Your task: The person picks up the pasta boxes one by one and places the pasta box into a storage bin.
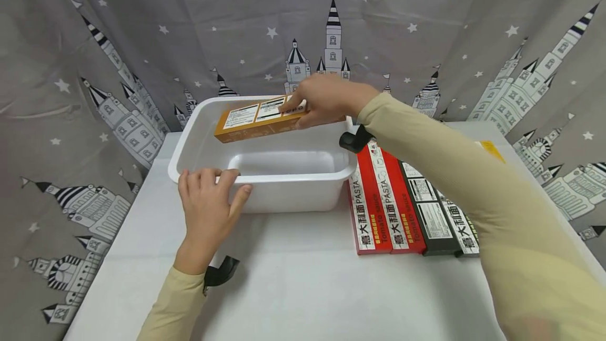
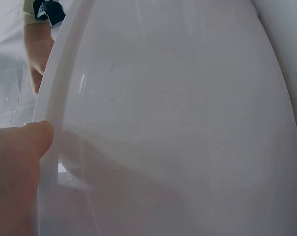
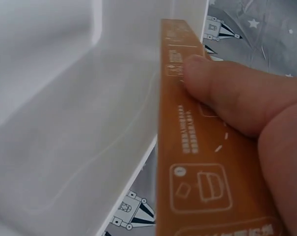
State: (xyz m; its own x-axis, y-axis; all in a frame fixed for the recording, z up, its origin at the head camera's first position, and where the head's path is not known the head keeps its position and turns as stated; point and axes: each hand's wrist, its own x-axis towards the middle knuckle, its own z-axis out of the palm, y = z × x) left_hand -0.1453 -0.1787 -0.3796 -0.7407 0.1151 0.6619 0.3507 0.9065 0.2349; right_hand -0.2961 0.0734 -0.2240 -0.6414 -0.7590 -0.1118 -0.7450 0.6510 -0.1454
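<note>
A long orange cardboard box with white label panels is held by my right hand over the white plastic tub, near its back rim. In the right wrist view the thumb presses along the narrow side of the orange box; the other fingers are hidden behind it. My left hand grips the tub's front rim near the left corner, fingers hooked over it. The left wrist view shows the left thumb against the rim, beside the tub's outer wall.
Right of the tub, red pasta boxes and black pasta boxes lie side by side on the white table. Beyond my right sleeve a yellow corner shows. A grey castle-print curtain hangs behind.
</note>
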